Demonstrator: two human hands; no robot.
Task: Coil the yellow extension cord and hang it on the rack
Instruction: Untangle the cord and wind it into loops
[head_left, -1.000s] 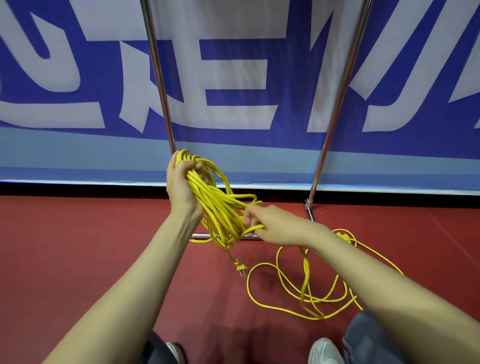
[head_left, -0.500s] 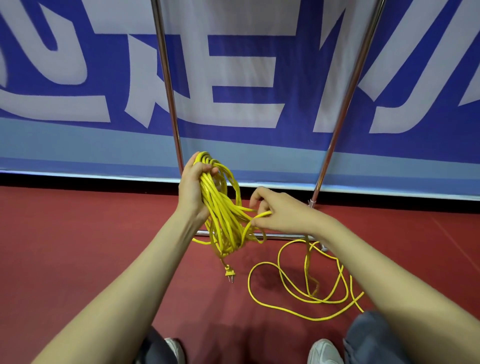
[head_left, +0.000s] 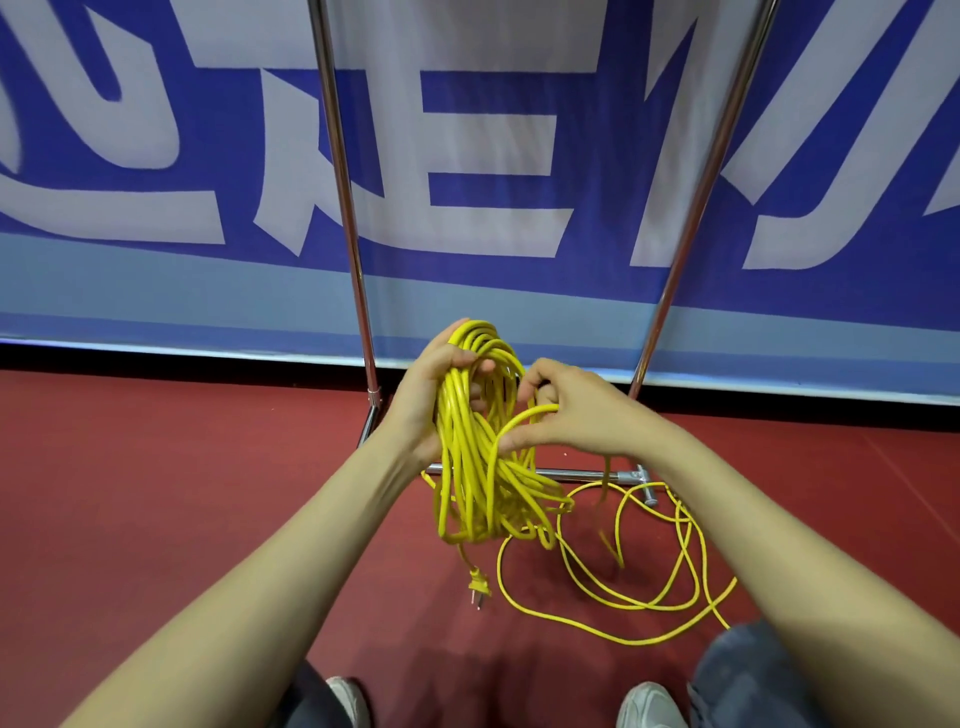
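My left hand (head_left: 423, 395) grips the top of a bundle of yellow extension cord (head_left: 480, 467) loops that hangs down in front of me. The cord's plug (head_left: 479, 587) dangles below the bundle, just above the floor. My right hand (head_left: 576, 410) pinches a single strand of the cord and holds it up against the bundle's upper part. Loose cord (head_left: 649, 587) still lies in loops on the red floor at the lower right. The metal rack (head_left: 348, 208) stands right behind, with two upright poles and a low crossbar.
A blue and white banner wall (head_left: 519, 130) closes off the space behind the rack. The rack's second pole (head_left: 696, 208) leans to the right. Red floor (head_left: 156, 493) spreads on both sides. My shoes (head_left: 649, 701) and knees show at the bottom edge.
My right hand has risen with a strand and come close to my left hand at the top of the bundle. The loose cord on the floor has shifted and drawn in.
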